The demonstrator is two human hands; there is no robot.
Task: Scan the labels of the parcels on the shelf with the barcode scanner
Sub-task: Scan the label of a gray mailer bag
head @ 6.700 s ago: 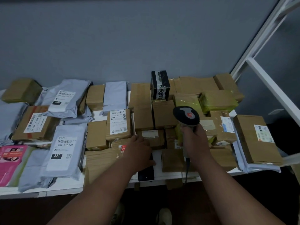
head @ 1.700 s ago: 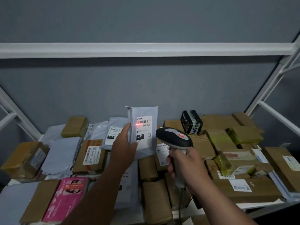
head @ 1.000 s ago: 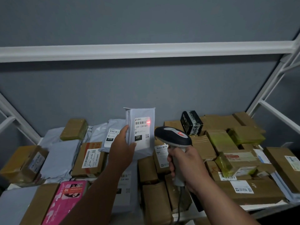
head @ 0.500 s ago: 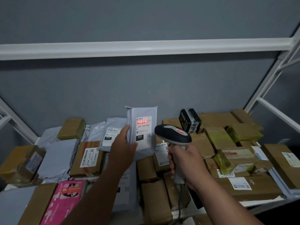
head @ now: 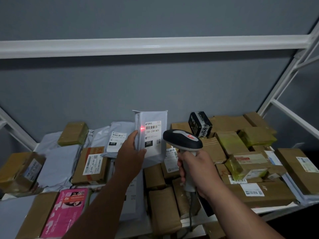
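Grey mailer (head: pixel 156 135) upright above parcel-filled shelf (head: pixel 276 207).

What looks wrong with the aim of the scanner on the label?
The red scan spot sits at the label's left edge on the grey mailer 231-239-K01, beside its barcode, not across it. The barcode scanner seems aimed too far left.

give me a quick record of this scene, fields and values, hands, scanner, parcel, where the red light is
left hand: holds grey parcel upright
right hand: grips scanner
label: faces camera, reads 231-239-K01
red light: at label's left edge, beside barcode
shelf: crowded with brown boxes and grey bags
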